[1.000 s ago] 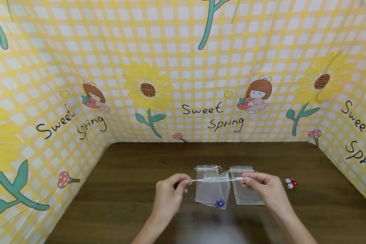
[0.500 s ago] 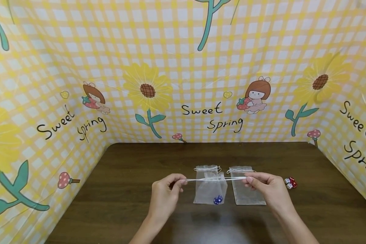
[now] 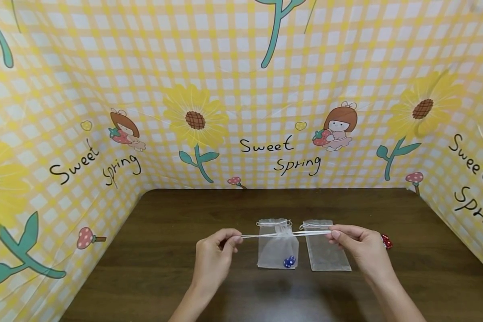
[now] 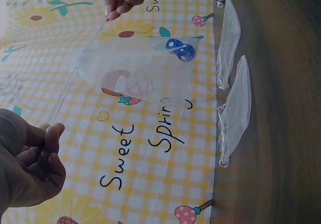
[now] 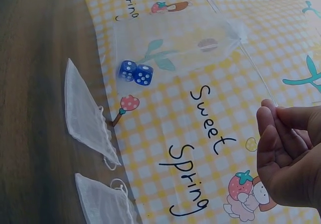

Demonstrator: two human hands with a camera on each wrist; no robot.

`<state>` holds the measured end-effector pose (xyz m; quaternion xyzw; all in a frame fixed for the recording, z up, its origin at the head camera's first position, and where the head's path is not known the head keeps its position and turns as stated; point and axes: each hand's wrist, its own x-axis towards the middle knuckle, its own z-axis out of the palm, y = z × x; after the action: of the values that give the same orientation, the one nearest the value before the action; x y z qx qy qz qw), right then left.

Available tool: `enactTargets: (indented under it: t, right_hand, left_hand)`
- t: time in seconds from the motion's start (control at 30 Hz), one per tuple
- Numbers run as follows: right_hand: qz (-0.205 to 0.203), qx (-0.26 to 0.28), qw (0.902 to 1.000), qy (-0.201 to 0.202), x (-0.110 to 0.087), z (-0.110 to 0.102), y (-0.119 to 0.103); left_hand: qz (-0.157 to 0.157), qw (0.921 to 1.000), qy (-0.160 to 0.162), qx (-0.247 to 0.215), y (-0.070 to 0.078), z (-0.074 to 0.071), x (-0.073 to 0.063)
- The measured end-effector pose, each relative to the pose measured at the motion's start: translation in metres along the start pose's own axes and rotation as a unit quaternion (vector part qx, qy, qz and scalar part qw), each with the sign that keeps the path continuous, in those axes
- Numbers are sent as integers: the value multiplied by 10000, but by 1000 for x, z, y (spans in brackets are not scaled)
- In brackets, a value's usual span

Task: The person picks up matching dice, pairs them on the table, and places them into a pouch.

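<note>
A sheer white drawstring pouch [image 4: 140,58] hangs in the air with two blue dice [image 5: 135,73] at its bottom corner. My left hand [image 3: 215,257] pinches one end of its white drawstring [image 3: 311,232] between thumb and fingers. The other end is pinched by my right hand [image 3: 364,252]. The cord stretches taut between both hands, and the pouch's mouth is gathered into a bunch. In the head view the hanging pouch overlaps a flat pouch [image 3: 264,229] on the table. A second flat pouch [image 3: 326,257] lies to its right, partly behind the right hand.
Red dice [image 3: 387,241] show beside the right hand on the dark wooden table [image 3: 153,250]; a white die [image 4: 220,4] next to them shows in the left wrist view. A yellow checked cloth [image 3: 241,89] with printed flowers surrounds the table's back and sides.
Both hands have moved apart, pulling the drawstring longer on each side. The pouch's mouth has narrowed from a wide, flat edge to a gathered bunch. The right hand now covers the white dice.
</note>
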<state>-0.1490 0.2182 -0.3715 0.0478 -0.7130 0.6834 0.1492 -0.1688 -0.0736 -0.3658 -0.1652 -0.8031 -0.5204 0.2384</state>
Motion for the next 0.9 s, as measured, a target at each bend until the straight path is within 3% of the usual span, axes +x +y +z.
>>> enactTargets:
  t: [0.33, 0.6, 0.9]
  right_hand:
    - [-51, -17, 10000, 50, 1, -6, -3]
    - [-80, 126, 9997, 205, 2, -4, -2]
    - [-277, 272, 9956, 852, 2, 7, -4]
  left_hand:
    - [144, 9998, 119, 6, -2, -3, 1]
    - [74, 9998, 186, 31, -3, -6, 2]
    - [144, 9991, 234, 313, -4, -8, 3]
